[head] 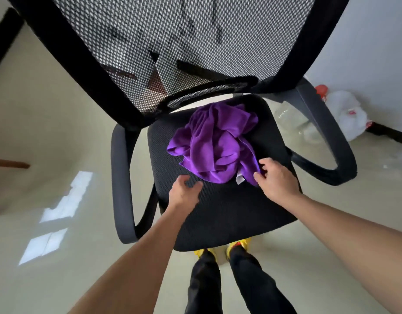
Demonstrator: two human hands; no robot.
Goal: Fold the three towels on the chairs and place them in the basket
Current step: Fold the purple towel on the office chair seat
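A crumpled purple towel [215, 143] lies in a heap on the black mesh seat of an office chair [218, 218]. A small white label shows at the towel's near edge. My left hand [184, 193] hovers over the seat just in front of the towel's near left edge, fingers curled and apart, holding nothing. My right hand [277, 180] is at the towel's near right corner, with thumb and fingertips touching the purple cloth. No other towel and no basket are in view.
The chair's mesh backrest [184, 41] rises at the far side, with armrests at left [123, 184] and right [326, 137]. White plastic bags [344, 114] lie on the floor by the wall at right. My legs and yellow shoes stand at the seat's front edge.
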